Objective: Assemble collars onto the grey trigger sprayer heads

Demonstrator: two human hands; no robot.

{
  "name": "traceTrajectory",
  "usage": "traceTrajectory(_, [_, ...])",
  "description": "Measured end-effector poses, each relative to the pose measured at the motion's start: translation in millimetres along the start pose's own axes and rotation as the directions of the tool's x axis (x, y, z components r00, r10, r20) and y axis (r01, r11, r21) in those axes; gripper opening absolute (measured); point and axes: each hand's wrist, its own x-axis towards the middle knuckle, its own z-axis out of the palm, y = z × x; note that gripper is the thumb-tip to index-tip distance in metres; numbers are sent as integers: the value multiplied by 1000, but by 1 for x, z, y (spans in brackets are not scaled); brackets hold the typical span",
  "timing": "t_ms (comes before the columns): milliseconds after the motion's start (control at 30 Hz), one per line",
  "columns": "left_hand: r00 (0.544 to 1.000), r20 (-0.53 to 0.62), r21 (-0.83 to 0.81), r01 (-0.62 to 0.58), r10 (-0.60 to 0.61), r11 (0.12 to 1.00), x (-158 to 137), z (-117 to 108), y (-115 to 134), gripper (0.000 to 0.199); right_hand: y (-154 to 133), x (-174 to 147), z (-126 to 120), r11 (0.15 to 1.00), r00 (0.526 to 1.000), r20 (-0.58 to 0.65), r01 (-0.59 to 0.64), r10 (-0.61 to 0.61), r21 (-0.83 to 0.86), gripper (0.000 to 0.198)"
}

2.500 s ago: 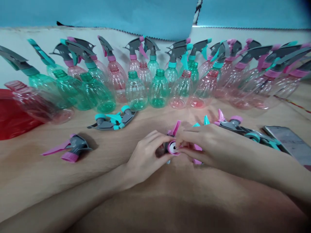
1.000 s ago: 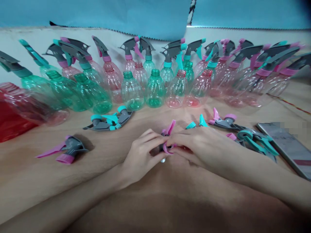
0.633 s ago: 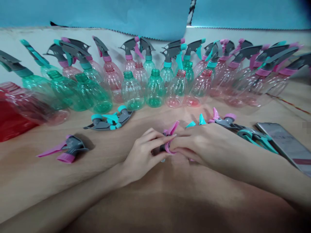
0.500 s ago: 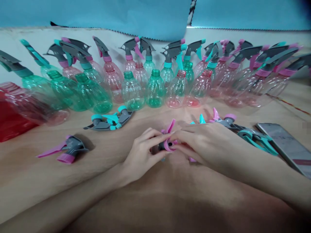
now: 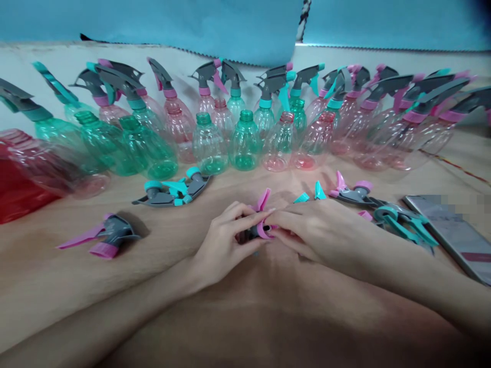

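Low over the middle of the table, my left hand [image 5: 226, 237] is closed around the grey body of a spray trigger head [image 5: 263, 229] with a pink collar and a pink lever pointing up. From the other side, my right hand [image 5: 307, 230] pinches the pink collar with thumb and fingers. My fingers hide much of the head. Just beyond my right hand lie small turquoise trigger pieces [image 5: 319, 190]. A grey and pink spray head [image 5: 114, 236] lies on the table to the left, and a pair of grey and turquoise spray heads [image 5: 174, 190] rests farther back.
Rows of green and pink bottles [image 5: 245, 145] stand along the wall, many topped with spray heads. More loose spray heads [image 5: 406, 225] lie at right beside a phone [image 5: 456, 235]. A red bag [image 5: 23, 189] sits at the left edge.
My right hand has shifted slightly down, uncovering more of the turquoise pieces behind it. The spray head's pink lever has tilted or moved a little left. My left hand stays almost still.
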Motion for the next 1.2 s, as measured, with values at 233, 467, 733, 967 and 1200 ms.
traceTrajectory(233, [997,43,-33,67,-66,997,1,-3,0,20,-2,9,2,999,997,55,-54,54,-4,16])
traceTrajectory(467, [997,-21,132,-72,75,989,3,1,4,16,-6,7,-16,982,970,158,-179,186,-57,13])
traceTrajectory(733, [984,-41,241,-158,173,958,29,20,27,17,1,-35,-44,960,990,66,-100,121,-260,19])
traceTrajectory(967, [960,17,223,-276,279,935,78,52,38,27,-15,-65,-58,958,980,63,-172,191,-231,17])
traceTrajectory(1200, [926,296,117,-278,234,953,99,69,51,34,-11,-64,-73,964,958,145,-230,249,-132,15])
